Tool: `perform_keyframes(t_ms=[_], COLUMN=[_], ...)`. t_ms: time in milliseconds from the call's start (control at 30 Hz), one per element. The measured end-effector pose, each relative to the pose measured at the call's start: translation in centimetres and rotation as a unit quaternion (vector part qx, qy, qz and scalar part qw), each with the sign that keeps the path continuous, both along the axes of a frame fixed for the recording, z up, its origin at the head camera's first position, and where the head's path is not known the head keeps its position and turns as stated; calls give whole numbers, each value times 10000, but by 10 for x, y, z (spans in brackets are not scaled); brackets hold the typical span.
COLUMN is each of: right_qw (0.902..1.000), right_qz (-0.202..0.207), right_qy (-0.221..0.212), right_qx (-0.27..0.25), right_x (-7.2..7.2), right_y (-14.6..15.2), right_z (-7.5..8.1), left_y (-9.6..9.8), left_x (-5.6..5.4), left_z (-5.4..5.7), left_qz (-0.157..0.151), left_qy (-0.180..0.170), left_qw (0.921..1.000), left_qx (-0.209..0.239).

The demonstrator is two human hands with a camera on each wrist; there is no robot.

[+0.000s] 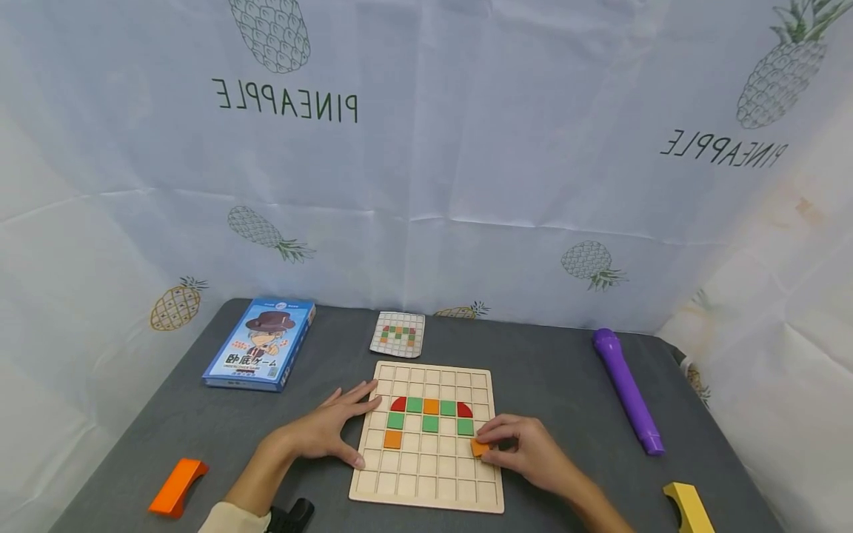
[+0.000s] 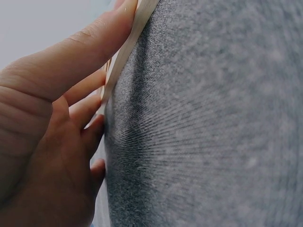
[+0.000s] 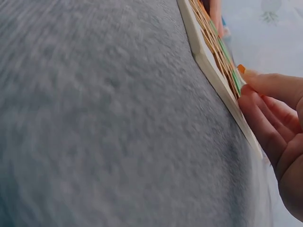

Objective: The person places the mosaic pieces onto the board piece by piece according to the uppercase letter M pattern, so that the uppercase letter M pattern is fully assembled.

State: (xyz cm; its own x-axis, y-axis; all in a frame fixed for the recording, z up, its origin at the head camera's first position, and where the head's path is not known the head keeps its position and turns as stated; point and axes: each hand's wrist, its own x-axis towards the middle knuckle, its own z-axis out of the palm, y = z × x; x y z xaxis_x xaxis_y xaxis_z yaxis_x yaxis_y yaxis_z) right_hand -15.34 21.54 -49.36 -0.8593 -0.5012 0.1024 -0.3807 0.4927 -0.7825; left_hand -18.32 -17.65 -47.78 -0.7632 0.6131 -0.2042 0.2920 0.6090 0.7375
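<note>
A wooden grid board (image 1: 426, 486) lies on the dark table, with red, green and orange tiles set in its cells. My right hand (image 1: 526, 451) pinches an orange tile (image 1: 478, 448) between thumb and fingers, over the board's right side below a green tile (image 1: 465, 427). In the right wrist view the orange tile (image 3: 241, 69) shows at the fingertips, close over the board's edge (image 3: 218, 80). My left hand (image 1: 323, 428) is spread at the board's left edge, thumb and fingertips on its rim. The left wrist view shows the thumb (image 2: 90, 52) along the wooden edge (image 2: 124, 54).
Behind the board lies a small pattern card (image 1: 397, 334) printed with a coloured grid. A blue game box (image 1: 261, 345) is at the back left, a purple stick (image 1: 628, 391) at the right. An orange arch block (image 1: 178, 487) and a yellow one (image 1: 689, 508) lie near the front.
</note>
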Motion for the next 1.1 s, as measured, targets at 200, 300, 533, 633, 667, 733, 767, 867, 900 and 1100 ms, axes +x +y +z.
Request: perform_keyframes(t_ms=[200,300,533,633,667,733,767,867,900,1100], right_qw=[9990,9987,9989,9989,9989,9988,9987,9984,9982,9974], right_qz=[-90,-145,-283,-316,-320,-315,-311,-305,-309,-381], right_qy=[429,493,291,221,219,249,258,317,339,381], right_qx=[-85,-6,238,276,278,295,302,350,377,479], right_x=[-1,0,1,1,1,1,1,2,2,2], right_y=[-9,-11,-17,-19,-19,-21,-22,-24,-25,-27], right_z=[-4,-4,-2,-1,-1,-1,-1,-2,-2,-2], left_y=[0,1,1,1,1,1,1,1,1,1], left_x=[-1,-2,-2,-1,-1,-1,-1,-1,-1,0], left_z=[-1,-1,-2,-3,-3,-3,-4,-4,-4,-3], left_qz=[8,16,-3,16,21,25,24,13,10,6], left_qy=[8,10,26,18,20,13,15,15,6,13], left_qw=[10000,10000,10000,10000,10000,10000,10000,10000,10000,10000], left_qx=[-5,-16,-46,-85,-95,-84,-75,-48,-30,25])
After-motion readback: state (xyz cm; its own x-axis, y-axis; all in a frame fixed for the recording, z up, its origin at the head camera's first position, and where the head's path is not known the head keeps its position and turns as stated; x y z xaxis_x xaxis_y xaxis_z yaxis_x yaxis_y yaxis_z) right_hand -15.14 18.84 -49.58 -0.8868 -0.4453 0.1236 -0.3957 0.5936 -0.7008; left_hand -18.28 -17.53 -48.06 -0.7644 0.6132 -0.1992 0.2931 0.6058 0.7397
